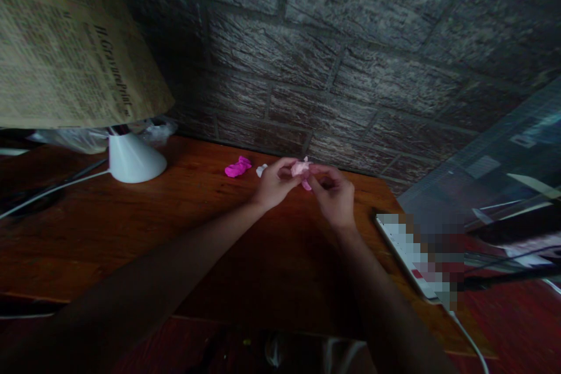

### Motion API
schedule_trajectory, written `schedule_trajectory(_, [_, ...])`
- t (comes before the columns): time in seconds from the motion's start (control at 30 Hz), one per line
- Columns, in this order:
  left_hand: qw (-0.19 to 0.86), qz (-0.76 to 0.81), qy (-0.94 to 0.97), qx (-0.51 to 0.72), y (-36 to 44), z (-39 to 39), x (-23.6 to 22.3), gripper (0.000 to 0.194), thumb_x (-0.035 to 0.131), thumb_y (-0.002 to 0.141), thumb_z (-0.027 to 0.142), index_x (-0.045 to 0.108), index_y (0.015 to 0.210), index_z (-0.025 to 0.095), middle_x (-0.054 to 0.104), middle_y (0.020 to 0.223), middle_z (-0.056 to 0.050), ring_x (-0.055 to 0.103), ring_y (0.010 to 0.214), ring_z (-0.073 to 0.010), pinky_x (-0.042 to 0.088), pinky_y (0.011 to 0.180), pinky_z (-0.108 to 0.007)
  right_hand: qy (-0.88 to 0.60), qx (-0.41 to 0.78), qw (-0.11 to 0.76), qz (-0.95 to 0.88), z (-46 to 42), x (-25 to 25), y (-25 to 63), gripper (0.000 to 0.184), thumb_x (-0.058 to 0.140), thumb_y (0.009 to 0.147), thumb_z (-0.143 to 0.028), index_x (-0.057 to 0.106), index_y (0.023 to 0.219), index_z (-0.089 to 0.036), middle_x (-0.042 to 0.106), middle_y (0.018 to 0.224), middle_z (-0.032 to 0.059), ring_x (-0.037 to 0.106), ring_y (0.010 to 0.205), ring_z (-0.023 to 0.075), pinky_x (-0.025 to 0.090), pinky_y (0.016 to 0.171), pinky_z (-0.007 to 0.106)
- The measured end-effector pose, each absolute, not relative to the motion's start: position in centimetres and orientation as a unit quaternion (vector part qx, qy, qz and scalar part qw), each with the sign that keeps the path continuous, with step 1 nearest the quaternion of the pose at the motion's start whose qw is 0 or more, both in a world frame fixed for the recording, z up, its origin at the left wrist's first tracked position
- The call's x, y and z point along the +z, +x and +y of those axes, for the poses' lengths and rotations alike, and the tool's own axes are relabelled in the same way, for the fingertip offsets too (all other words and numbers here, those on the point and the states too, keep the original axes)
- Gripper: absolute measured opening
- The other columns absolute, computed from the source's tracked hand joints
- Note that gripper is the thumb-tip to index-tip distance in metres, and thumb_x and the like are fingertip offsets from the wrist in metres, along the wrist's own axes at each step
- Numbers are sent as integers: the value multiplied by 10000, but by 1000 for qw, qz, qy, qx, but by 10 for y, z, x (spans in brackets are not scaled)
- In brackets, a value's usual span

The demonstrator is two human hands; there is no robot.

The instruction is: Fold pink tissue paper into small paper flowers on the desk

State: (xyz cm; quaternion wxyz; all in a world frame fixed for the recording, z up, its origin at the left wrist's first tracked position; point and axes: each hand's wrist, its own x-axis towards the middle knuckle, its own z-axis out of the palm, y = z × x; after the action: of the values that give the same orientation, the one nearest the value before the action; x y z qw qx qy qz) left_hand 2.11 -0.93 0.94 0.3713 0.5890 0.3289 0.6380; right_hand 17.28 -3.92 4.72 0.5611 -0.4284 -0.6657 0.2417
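Note:
My left hand [272,183] and my right hand [336,191] meet over the wooden table, their fingers closed around a pale pink crumpled lump [300,168]. A small peak sticks up from its top. Below it, between the two hands, shows a brighter pink piece [306,185]; whether the two are joined I cannot tell. Left of my hands lies a bright magenta crumpled lump [238,167] on the tabletop. A small white piece [262,170] sits beside my left hand, partly hidden by it. The material of these lumps is not clear.
A lamp with a white base [137,158] and newsprint shade [83,41] stands at the left. Plastic bags [83,139] lie behind it. A white power strip [407,254], partly pixelated, lies along the right edge of the table [131,234]. A brick-patterned wall [280,58] rises behind.

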Motion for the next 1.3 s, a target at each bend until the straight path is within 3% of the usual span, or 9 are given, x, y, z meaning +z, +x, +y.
schedule_trajectory(0.37, [387, 311, 604, 624, 22, -17, 15, 317, 785, 788, 253, 665, 1075, 190, 775, 1008, -69, 743, 864, -177, 605, 707, -285, -441, 205, 570, -662, -39, 51, 175, 157, 723, 836, -336, 765, 905, -202, 733, 885, 53, 674, 682, 155, 538, 641, 288])
schedule_trajectory(0.67, [347, 325, 627, 618, 22, -18, 16, 289, 766, 813, 249, 670, 1079, 190, 766, 1025, -73, 732, 892, -174, 595, 745, -282, -460, 221, 553, -658, -41, 50, 174, 228, 667, 882, -397, 741, 920, -184, 732, 778, 52, 623, 575, 142, 485, 555, 265])
schedule_trajectory(0.9, [344, 325, 619, 626, 23, -16, 15, 281, 785, 791, 240, 675, 1046, 196, 773, 999, -62, 735, 877, -170, 593, 765, -288, -449, 212, 548, -673, -43, 49, 175, 230, 654, 889, -415, 728, 921, -199, 761, 886, 82, 672, 680, 169, 523, 631, 286])
schedule_trajectory(1.3, [341, 333, 620, 623, 22, -16, 13, 283, 776, 801, 237, 677, 1062, 192, 772, 1013, -67, 736, 873, -171, 598, 737, -280, -454, 231, 548, -663, -42, 51, 174, 190, 673, 863, -365, 746, 913, -197, 770, 866, 66, 675, 662, 162, 527, 618, 284])
